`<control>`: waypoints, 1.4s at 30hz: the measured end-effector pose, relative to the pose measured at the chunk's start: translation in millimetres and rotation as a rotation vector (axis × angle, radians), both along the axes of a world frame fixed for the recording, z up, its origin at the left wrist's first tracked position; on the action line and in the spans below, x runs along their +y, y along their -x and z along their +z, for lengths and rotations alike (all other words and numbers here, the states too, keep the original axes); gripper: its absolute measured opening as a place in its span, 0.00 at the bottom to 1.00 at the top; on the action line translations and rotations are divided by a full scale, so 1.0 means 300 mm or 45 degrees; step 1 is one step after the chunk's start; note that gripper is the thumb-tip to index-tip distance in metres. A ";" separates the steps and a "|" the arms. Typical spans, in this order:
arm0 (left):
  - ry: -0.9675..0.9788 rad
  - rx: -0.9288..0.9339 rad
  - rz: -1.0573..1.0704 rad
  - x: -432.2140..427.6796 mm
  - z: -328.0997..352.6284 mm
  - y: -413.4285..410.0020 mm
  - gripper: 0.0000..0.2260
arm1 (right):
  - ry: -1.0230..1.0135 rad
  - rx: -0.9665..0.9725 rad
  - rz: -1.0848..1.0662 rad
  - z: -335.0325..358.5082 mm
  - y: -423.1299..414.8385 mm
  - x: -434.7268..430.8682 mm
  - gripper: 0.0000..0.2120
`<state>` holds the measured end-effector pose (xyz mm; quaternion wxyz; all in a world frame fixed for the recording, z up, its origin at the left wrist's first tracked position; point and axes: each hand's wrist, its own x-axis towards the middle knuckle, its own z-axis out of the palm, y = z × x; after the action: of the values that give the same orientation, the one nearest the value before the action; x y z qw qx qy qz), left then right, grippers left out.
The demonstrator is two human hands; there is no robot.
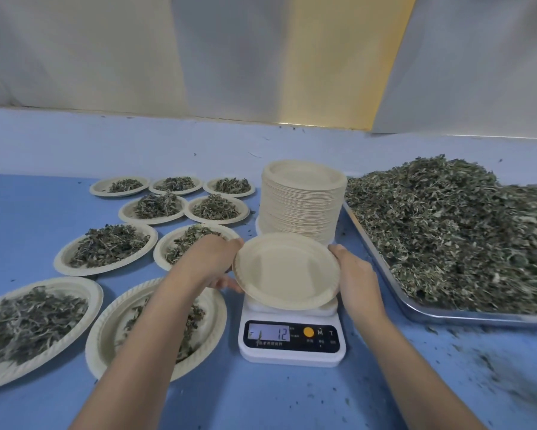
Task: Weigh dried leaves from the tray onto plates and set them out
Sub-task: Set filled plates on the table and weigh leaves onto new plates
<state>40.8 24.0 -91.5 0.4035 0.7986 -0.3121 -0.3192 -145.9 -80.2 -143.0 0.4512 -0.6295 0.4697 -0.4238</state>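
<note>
1. The empty plate hung tilted over the scale. The left hand and right hand each curled round its rim. Set down off-centre, it could tip or weigh falsely.
2. The display showed 12; without zeroing, portions would likely run off.
3. The left forearm crossed a filled plate, so a careless sweep might scatter leaves.
4. The heaped tray lay near on the right; hurried scooping could spill onto the tabletop.

Blue tabletop spans lower half of frame. Pale blue wall band behind it, mid-frame. Whitish hanging sheets fill top left and centre. Yellow-lit strip upper centre-right. Slanted whitish panel upper right.
</note>
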 end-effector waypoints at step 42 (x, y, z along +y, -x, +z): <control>0.861 0.084 -0.213 -0.255 0.056 0.418 0.13 | -0.336 1.265 -0.186 -0.007 0.207 -0.336 0.33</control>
<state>-84.7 -52.6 -74.7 0.6275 0.5809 -0.4513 -0.2552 -207.9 -181.0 -145.0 0.2185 -0.6581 0.7194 -0.0412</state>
